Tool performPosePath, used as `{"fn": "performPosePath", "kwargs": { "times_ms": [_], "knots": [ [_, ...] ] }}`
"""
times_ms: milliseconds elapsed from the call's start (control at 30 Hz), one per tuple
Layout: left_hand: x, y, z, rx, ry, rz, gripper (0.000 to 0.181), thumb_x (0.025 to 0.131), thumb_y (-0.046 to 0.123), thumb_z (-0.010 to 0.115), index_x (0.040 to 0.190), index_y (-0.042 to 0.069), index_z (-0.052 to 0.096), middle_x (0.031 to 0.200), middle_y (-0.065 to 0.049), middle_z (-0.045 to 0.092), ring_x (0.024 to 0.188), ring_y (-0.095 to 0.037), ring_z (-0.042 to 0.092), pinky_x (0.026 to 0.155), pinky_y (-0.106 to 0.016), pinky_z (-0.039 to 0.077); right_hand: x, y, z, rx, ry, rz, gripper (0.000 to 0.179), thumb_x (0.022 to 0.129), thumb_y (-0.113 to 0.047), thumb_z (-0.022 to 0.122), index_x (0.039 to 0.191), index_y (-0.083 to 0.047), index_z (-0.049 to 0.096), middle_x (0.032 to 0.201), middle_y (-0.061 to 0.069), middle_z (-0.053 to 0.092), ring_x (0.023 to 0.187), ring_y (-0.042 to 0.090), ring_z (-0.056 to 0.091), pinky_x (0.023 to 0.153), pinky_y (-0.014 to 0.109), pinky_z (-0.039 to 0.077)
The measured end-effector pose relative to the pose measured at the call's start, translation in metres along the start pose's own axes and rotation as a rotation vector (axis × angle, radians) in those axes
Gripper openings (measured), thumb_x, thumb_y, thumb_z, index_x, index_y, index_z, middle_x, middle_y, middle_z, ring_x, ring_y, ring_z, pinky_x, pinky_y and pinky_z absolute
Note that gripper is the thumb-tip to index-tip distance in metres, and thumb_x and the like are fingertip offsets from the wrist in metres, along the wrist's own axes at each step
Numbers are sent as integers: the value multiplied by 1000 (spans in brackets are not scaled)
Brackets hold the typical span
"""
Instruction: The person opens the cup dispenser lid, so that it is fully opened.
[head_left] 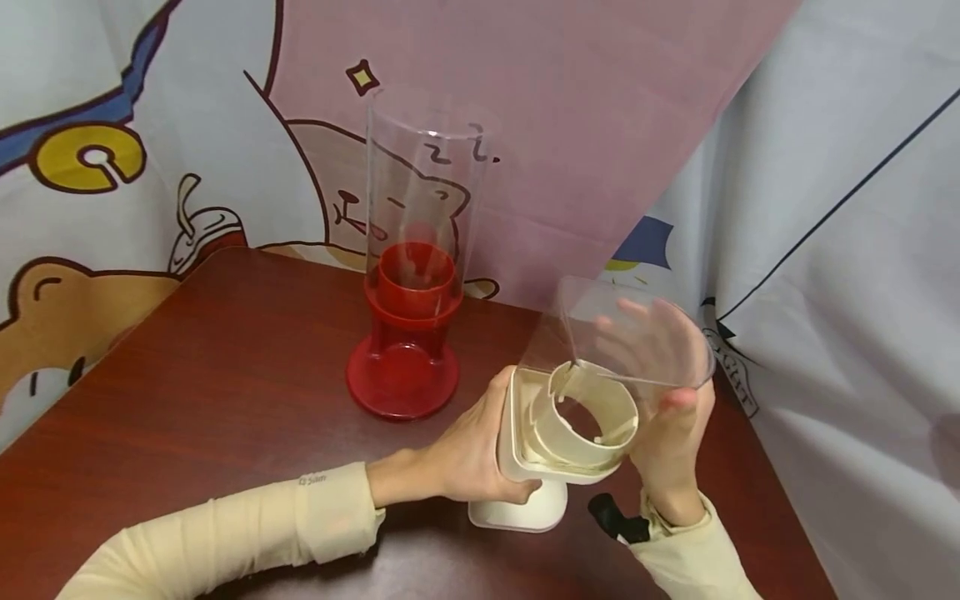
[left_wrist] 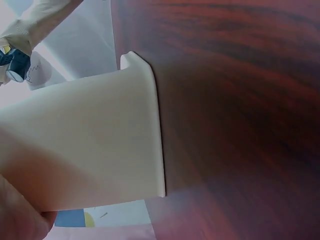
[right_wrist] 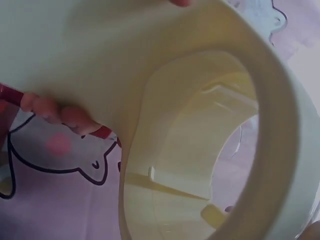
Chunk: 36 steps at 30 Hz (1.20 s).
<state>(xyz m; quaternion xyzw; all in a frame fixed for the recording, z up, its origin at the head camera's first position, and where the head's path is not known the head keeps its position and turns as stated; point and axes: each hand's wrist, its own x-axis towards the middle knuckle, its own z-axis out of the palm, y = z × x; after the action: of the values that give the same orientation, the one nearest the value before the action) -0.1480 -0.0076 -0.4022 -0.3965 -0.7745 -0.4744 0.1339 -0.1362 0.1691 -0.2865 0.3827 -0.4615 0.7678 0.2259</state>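
A cream dispenser stand (head_left: 521, 417) stands on the table with a square rim and a round collar at its top. My left hand (head_left: 468, 450) grips its neck from the left, thumb in front; in the right wrist view, its fingertips (right_wrist: 60, 115) curl round the far side. The stand's flared foot (left_wrist: 150, 125) meets the tabletop in the left wrist view. My right hand (head_left: 671, 442) holds a clear plastic container (head_left: 547, 333), tilted over the collar. Its fingers show through the clear wall. In the right wrist view, the stand's hollow opening (right_wrist: 170, 150) is close up.
Behind to the left stands a red dispenser base (head_left: 405, 379) bearing a tall clear cylinder (head_left: 427, 167). A brown wooden table (head_left: 225, 375) lies under everything. Printed cloth (head_left: 585, 125) hangs along the back and right sides. A black wrist device (head_left: 618, 518) is at my right cuff.
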Motion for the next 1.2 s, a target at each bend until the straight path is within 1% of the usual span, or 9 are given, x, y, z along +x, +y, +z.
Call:
{"fn": "performPosePath", "kwargs": {
  "times_ms": [167,300,500,633,733,867,1000,1133,1200],
  "knots": [
    [1,0,0,-2,-9,2,123,59,32,90,151,10,11,140,-5,44,125,-16,50,107,-32,45,-3,-1,-11,40,80,49,84,82,-47,76,138,6,42,132,25,59,113,38,66,95,41,55],
    [0,0,0,4,-9,19,122,60,31,90,150,10,12,140,-5,44,124,-16,50,106,-31,45,-10,4,-15,160,70,-12,87,82,-40,78,141,9,36,132,31,55,115,44,63,98,45,53],
    [2,1,-1,8,-8,27,122,59,31,90,150,9,12,141,-5,43,123,-16,50,106,-30,46,-11,4,-11,165,49,-50,84,85,-37,77,142,9,35,132,32,53,117,44,61,100,45,52],
    [4,0,-1,33,-14,35,122,60,34,90,151,8,12,141,-6,43,124,-16,50,107,-31,45,-7,2,-7,200,58,-92,83,78,-26,83,139,11,40,130,33,55,116,45,62,100,46,52],
    [3,1,0,30,-31,-12,123,61,35,89,152,9,10,140,-8,43,126,-18,50,108,-34,45,-2,0,-2,149,72,-123,85,73,-23,88,136,12,43,128,33,58,113,44,64,99,46,52],
    [3,3,-1,-16,-47,-85,125,62,34,89,154,12,7,143,-10,41,131,-20,48,112,-39,42,4,-3,4,19,55,-66,82,78,-33,85,137,8,45,128,28,60,114,39,65,98,42,53],
    [3,3,-2,-38,-46,-86,126,61,33,89,154,13,7,143,-8,40,131,-19,47,112,-38,42,7,-5,2,-26,24,-28,78,84,-40,79,138,6,44,130,26,60,115,37,65,97,41,54],
    [3,3,0,-28,-33,-35,124,60,32,90,152,12,10,141,-5,42,126,-16,49,108,-34,45,11,-12,-7,77,56,-9,78,88,-41,73,140,6,40,134,29,55,118,43,62,98,44,53],
    [3,3,0,-28,-24,-14,122,60,31,90,151,12,11,141,-4,43,124,-15,50,107,-32,45,16,-19,-13,202,119,21,70,102,-51,49,142,5,37,137,31,51,119,47,59,99,49,51]
  ]
}}
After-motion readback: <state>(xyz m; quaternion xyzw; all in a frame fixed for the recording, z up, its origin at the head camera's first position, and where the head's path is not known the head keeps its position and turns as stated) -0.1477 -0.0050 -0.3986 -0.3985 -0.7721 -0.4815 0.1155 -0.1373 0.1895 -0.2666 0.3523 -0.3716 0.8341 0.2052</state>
